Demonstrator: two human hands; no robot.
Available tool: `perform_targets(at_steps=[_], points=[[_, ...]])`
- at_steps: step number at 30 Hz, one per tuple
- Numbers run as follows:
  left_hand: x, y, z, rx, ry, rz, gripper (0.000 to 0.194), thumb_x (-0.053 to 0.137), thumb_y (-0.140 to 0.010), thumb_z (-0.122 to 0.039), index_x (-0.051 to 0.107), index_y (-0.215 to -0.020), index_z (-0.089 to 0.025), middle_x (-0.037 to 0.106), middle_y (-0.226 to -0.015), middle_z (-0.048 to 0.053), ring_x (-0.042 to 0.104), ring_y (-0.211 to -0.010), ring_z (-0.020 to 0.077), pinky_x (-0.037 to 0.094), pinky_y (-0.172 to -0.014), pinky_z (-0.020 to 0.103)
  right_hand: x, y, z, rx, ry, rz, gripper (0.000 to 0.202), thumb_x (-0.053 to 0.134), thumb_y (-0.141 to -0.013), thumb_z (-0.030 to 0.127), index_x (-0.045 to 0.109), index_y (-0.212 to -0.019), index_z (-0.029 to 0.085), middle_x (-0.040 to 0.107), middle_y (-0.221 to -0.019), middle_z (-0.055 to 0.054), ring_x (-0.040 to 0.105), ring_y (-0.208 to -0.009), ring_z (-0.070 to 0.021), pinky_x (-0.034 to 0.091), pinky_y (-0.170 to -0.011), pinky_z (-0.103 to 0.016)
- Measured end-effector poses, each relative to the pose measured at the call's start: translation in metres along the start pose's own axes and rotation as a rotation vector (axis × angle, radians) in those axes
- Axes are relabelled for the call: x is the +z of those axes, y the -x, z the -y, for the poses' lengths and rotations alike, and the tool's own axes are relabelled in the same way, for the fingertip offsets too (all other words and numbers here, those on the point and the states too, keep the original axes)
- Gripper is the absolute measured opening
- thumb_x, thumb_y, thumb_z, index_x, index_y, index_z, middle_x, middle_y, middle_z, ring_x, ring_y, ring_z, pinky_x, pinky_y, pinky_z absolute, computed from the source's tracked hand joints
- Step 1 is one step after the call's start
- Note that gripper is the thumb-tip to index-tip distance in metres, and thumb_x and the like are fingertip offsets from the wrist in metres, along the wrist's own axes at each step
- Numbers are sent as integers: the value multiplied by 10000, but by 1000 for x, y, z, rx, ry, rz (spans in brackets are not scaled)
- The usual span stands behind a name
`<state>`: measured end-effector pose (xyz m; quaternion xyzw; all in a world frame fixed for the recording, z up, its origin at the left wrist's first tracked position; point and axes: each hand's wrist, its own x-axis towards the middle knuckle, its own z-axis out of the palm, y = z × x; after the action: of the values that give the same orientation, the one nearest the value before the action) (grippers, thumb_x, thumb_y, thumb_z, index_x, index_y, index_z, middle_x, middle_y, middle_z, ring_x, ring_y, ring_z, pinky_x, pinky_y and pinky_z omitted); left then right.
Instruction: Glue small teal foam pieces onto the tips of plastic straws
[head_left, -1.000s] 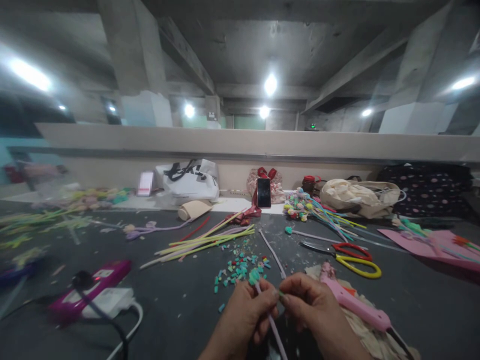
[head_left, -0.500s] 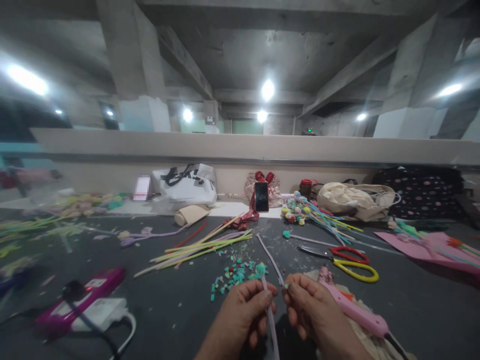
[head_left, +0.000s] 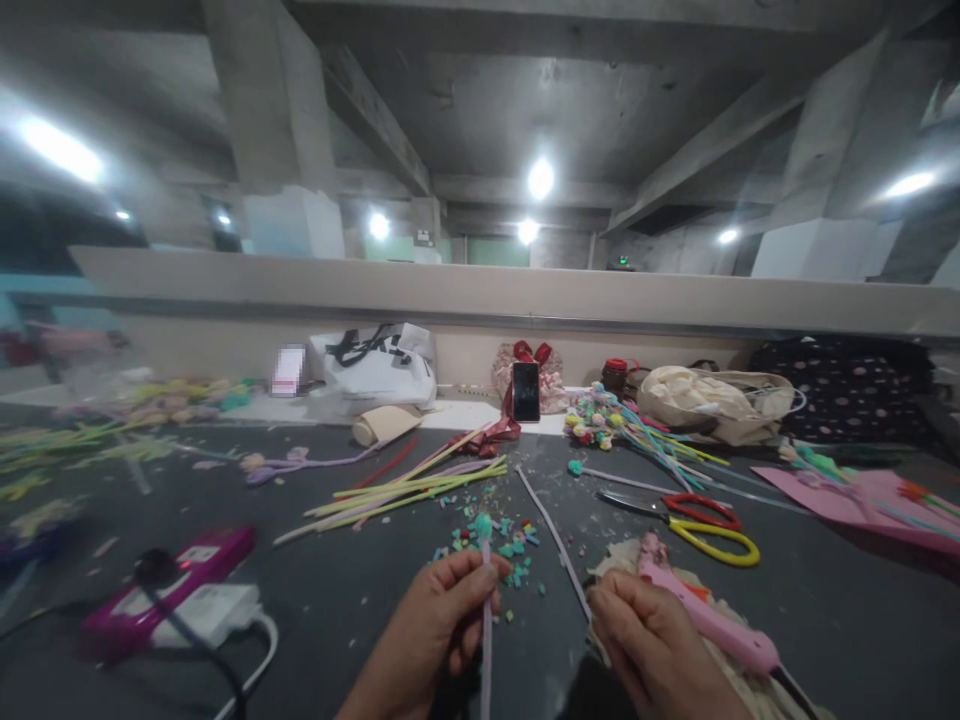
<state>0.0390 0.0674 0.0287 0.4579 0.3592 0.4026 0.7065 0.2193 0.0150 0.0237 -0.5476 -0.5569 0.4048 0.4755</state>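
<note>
Between thumb and fingers, my left hand (head_left: 454, 610) pinches a pale purple stem (head_left: 486, 640) upright, with a teal tuft (head_left: 482, 525) at its top. My right hand (head_left: 637, 620) is closed beside a cloth and a pink glue gun (head_left: 712, 620); what its fingers hold, if anything, is hidden. A loose lilac stem (head_left: 551, 525) lies on the dark table, its near end reaching my right fingertips. Small teal pieces (head_left: 517, 545) are scattered behind my left hand. Another teal-tipped stem (head_left: 622, 478) lies farther back.
Red-and-yellow scissors (head_left: 705, 525) lie to the right. Yellow and purple stems (head_left: 405, 495) are left of centre. A magenta power strip (head_left: 172, 590) with cables sits at the left. A phone (head_left: 525, 391), a white bag (head_left: 375, 370) and bundled flowers (head_left: 596, 420) stand or lie at the back.
My left hand has moved left with the stem, over the teal pieces. My right hand has shifted right and slightly down, so the hands are farther apart.
</note>
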Motion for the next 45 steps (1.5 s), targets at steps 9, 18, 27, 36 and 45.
perform_targets(at_steps=[9,18,27,36,45], points=[[15,1,8,-102,-84,101,362,595,-612,-490,538,-583,-134,451,-337,-68,296,-237,6,163,-269,124,20,-13,20,-43,-168,28,292,560,-705,414,448,-594,168,342,-432,99,301,-334,-30,225,-332,-149],[9,-3,7,-68,-75,91,354,600,-616,-477,541,-594,-129,453,-330,-68,306,-224,13,161,-265,140,19,-21,15,-77,-265,94,165,621,-690,297,598,-760,149,588,-593,17,543,-521,-99,404,-458,-180],[9,-3,11,-44,-113,20,353,640,-569,-472,507,-581,-145,458,-334,-77,330,-240,20,198,-266,134,24,-26,4,44,-211,96,197,648,-629,250,560,-776,151,526,-471,67,473,-377,-62,348,-373,-160],[14,0,12,-43,-191,-5,363,628,-556,-491,493,-558,-154,496,-373,-68,323,-228,20,195,-254,146,30,-21,3,27,-143,42,116,601,-624,160,576,-737,156,508,-480,72,428,-355,-43,327,-356,-147],[12,-1,19,-114,-82,12,392,623,-543,-518,487,-520,-151,438,-289,-76,283,-206,14,168,-256,140,25,-13,6,-18,-185,137,168,602,-688,307,569,-681,142,544,-513,38,474,-444,-66,353,-425,-160]])
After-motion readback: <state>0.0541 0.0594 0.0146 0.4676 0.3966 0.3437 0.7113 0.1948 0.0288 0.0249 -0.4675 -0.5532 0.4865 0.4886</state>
